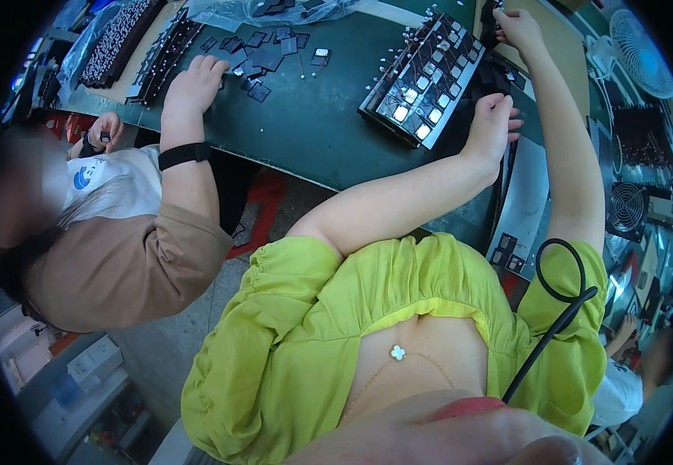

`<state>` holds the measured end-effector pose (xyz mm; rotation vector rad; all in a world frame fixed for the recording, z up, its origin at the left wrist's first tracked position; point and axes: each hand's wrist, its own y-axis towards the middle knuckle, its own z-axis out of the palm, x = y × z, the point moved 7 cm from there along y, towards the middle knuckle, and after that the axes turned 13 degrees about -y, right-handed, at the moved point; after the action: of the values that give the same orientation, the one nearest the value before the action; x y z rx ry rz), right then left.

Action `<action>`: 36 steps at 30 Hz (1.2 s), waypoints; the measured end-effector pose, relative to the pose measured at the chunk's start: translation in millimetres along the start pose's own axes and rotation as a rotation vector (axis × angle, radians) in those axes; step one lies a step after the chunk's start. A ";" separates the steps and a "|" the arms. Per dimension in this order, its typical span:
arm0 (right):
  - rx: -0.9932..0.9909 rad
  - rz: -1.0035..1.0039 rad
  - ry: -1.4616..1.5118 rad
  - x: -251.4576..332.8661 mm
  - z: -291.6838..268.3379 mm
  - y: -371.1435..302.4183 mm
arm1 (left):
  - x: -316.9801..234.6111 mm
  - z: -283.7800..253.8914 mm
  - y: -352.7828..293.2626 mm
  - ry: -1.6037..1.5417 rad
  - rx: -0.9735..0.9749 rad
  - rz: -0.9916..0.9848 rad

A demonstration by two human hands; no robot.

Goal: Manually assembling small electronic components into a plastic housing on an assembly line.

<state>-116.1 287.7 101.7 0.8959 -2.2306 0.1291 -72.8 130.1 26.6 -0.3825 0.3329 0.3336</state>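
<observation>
A tray-like rack [422,81] of small square modules with pale shiny faces and thin wires stands tilted on the green table. Just right of it, my left hand [490,132] has its fingers curled beside dark parts; what they hold, if anything, is hidden. My right hand [518,29] reaches farther out, past the rack's far right end. Its fingertips are closed at a dark piece [491,22] whose kind I cannot make out. Black parts [495,77] lie between the rack and my right forearm.
At left, a co-worker's hand [197,81] is over the table [298,147] by scattered black square pieces [263,58]. Long racks of dark parts [123,39] stand beyond. A grey metal panel [524,194] lies near my right arm. A white fan [642,54] stands far right.
</observation>
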 end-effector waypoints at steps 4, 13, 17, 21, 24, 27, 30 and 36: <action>0.099 0.081 -0.389 1.8 10.5 3.3 | 2.8 0.9 0.2 0.007 -0.007 -0.019; 0.154 0.242 -0.622 -7.7 10.7 10.7 | 0.6 -1.1 2.8 0.015 -0.006 -0.019; 0.133 0.320 -0.467 -25.6 20.1 15.7 | 2.3 0.4 -0.7 0.048 0.001 -0.042; 0.096 0.351 -0.350 -79.2 19.1 33.4 | 5.2 1.4 -1.8 0.058 0.007 -0.073; 0.060 0.350 -0.275 -91.0 10.9 36.5 | 6.2 3.4 -3.4 0.053 0.014 -0.084; 0.003 0.359 0.054 -53.0 -8.5 14.7 | 6.4 1.9 -3.3 0.051 0.014 -0.096; -0.015 0.344 0.107 -33.6 -12.0 13.7 | 5.7 2.8 -3.3 0.086 0.036 -0.075; 0.011 0.297 -0.243 -13.3 -25.5 22.9 | -1.7 11.6 -7.5 0.314 0.181 0.104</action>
<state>-109.0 321.0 115.4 0.6066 -2.5838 0.1775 -68.5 127.8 39.7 -0.2393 0.6874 0.3427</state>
